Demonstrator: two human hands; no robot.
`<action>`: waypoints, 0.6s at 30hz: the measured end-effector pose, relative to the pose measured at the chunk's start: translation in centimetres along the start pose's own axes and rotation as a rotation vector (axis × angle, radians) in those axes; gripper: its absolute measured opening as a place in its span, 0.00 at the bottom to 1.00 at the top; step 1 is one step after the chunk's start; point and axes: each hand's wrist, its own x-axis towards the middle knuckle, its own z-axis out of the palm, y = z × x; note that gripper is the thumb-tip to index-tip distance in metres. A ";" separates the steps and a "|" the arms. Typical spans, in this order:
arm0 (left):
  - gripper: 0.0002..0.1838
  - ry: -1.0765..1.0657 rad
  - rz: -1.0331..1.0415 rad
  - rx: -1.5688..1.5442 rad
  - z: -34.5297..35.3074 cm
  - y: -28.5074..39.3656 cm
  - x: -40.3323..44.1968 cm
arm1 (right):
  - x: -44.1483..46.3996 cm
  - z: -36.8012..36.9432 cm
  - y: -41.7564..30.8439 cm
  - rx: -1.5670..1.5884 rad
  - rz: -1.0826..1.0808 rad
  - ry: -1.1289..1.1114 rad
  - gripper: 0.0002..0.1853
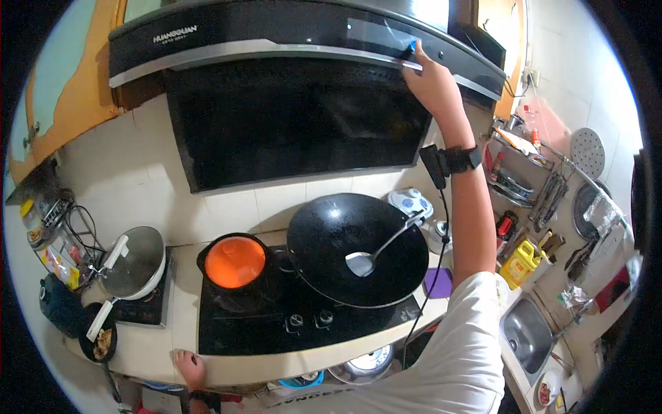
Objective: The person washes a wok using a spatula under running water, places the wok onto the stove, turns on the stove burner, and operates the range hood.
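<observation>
My right hand (433,77) is raised to the front of the black range hood (296,36), a fingertip at a small blue-lit spot on its panel. Nothing shows in that hand. Low on the left, my left hand (189,368) rests at the counter's front edge with its fingers curled in and nothing visible in them. Between and beyond my hands is the black gas stove (255,324). A large black wok (331,228) sits on its right side, with a metal spatula (362,263) lying in it. To the wok's left stands a black pot with an orange lid (235,263).
At left, a lidded white pan (146,279) sits on a second cooktop, near a small dark pan (105,345) of food. On the right are a yellow bottle (520,263), a steel sink (527,334) and a rack (514,169). A cable hangs from my right wrist strap (460,160).
</observation>
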 end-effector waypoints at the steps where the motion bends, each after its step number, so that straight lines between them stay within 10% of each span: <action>1: 0.04 0.014 0.032 0.026 -0.2 0.2 0.3 | -0.3 -0.1 0.2 -0.029 -0.040 -0.020 0.31; 4: 0.06 -0.002 0.032 0.052 -1.1 1.1 0.6 | -1.1 -1.2 1.6 0.072 -0.028 -0.124 0.29; 10: 0.04 -0.020 0.076 0.071 -0.5 0.0 0.6 | -0.6 -2.4 6.5 0.158 0.083 0.623 0.35; 15: 0.05 0.075 0.015 0.041 0.2 0.3 0.1 | 4.5 3.5 9.9 -0.116 0.000 0.597 0.40; 18: 0.05 -0.003 -0.026 0.024 0.1 -0.2 0.3 | 4.2 4.5 0.0 0.077 -0.147 0.560 0.40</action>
